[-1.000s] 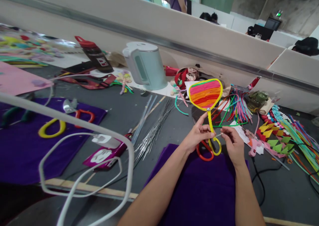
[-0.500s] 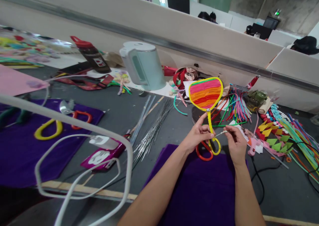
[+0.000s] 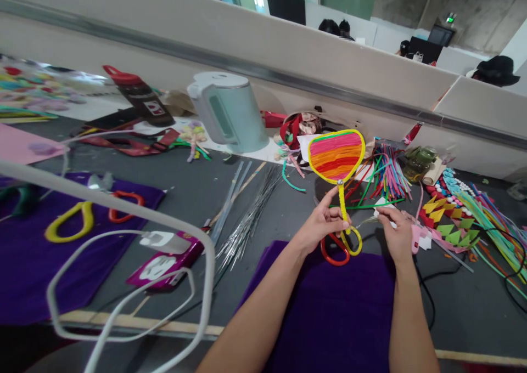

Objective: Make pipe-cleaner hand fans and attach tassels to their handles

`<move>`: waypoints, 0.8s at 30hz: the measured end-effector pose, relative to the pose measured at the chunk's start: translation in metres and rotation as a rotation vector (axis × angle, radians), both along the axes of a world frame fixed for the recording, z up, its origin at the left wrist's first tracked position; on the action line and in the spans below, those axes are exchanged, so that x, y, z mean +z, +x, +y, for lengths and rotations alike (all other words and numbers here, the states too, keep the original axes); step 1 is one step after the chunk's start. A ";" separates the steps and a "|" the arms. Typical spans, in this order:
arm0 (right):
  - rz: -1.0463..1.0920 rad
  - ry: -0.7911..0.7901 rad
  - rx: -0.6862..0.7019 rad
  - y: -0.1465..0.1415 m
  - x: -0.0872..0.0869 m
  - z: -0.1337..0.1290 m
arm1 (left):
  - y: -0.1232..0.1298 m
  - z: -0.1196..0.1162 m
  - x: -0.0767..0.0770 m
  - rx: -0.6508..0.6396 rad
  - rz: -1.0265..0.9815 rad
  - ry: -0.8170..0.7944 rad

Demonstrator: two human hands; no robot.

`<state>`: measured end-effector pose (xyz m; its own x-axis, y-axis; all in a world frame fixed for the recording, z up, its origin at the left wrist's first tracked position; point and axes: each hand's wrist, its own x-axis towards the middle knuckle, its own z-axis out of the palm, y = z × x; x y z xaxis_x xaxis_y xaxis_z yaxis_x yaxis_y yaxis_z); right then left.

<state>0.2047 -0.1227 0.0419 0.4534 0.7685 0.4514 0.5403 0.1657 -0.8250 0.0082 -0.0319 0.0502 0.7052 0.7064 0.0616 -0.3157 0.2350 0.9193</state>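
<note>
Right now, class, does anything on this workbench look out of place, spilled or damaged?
Nothing looks spilled, and the striped piece in the left hand seems intact. Odd, though: a white cable loops across the left foreground, obscuring part of the purple cloth there. The kettle appears to lean, probably just the camera angle.

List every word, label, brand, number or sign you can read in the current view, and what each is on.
None can be read with certainty.
Label on the red-topped bottle: a mark, too small to read.
Green lit sign at the back: too small and blurred.
Purple packet: a white patch, no legible lettering.
Striped, yellow-edged piece in the left hand: no writing seen.
</note>
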 end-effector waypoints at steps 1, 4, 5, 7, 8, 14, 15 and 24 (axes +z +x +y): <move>-0.001 -0.008 0.007 0.000 0.001 0.000 | 0.000 0.000 0.000 -0.002 0.003 0.005; 0.095 -0.077 0.149 -0.010 0.004 0.000 | -0.001 0.000 0.000 -0.018 0.005 0.015; 0.148 -0.117 0.227 -0.015 0.005 0.000 | -0.001 0.000 0.000 -0.024 0.003 0.018; 0.245 -0.187 0.378 -0.026 0.007 0.001 | 0.000 0.000 -0.001 -0.034 -0.005 0.019; 0.283 -0.206 0.443 -0.031 0.007 0.001 | 0.000 -0.001 -0.002 -0.035 -0.008 0.020; 0.433 -0.267 0.597 -0.043 -0.002 0.004 | 0.000 0.000 -0.005 -0.023 0.008 0.054; 0.457 -0.289 0.593 -0.043 -0.003 0.004 | 0.000 0.000 -0.006 -0.025 0.012 0.062; 0.556 -0.210 0.444 -0.041 0.005 0.004 | 0.009 -0.008 -0.013 -0.093 0.065 -0.025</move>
